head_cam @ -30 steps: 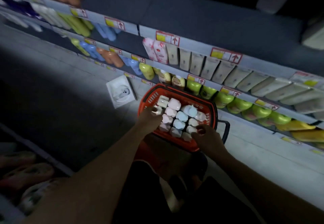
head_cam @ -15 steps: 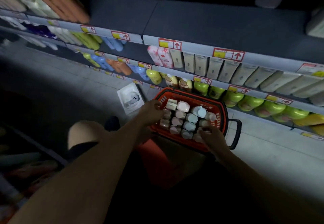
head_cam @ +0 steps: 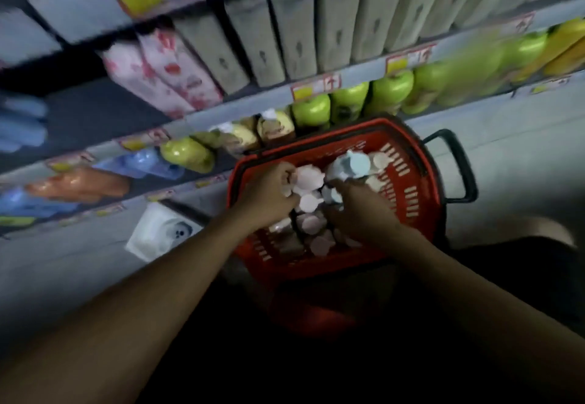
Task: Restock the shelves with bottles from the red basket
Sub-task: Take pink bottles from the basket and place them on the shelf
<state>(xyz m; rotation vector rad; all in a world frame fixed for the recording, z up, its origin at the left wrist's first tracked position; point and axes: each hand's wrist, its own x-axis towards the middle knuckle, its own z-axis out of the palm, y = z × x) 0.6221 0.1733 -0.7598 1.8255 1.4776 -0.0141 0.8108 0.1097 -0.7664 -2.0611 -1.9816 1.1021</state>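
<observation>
The red basket [head_cam: 422, 182] stands on the floor in front of the lowest shelf, packed with several upright bottles with pink and pale blue caps. My left hand [head_cam: 269, 196] is inside the basket's left part, fingers curled round a pink-capped bottle [head_cam: 305, 179]. My right hand [head_cam: 364, 213] reaches in from the right, its fingers closed at the base of a blue-capped bottle [head_cam: 351, 166] that stands higher than the rest. The picture is blurred by motion.
The basket's black handle [head_cam: 459, 163] sticks out to the right. Green apple-shaped bottles [head_cam: 391, 90] fill the shelf just behind the basket. Beige packs [head_cam: 285, 39] and pink packs [head_cam: 164, 71] stand above. A white box [head_cam: 161, 232] lies on the floor at the left.
The view has dropped much closer to the basket. Both hands moved from the basket's edges toward its middle and closed on bottles; the blue-capped one now stands higher.
</observation>
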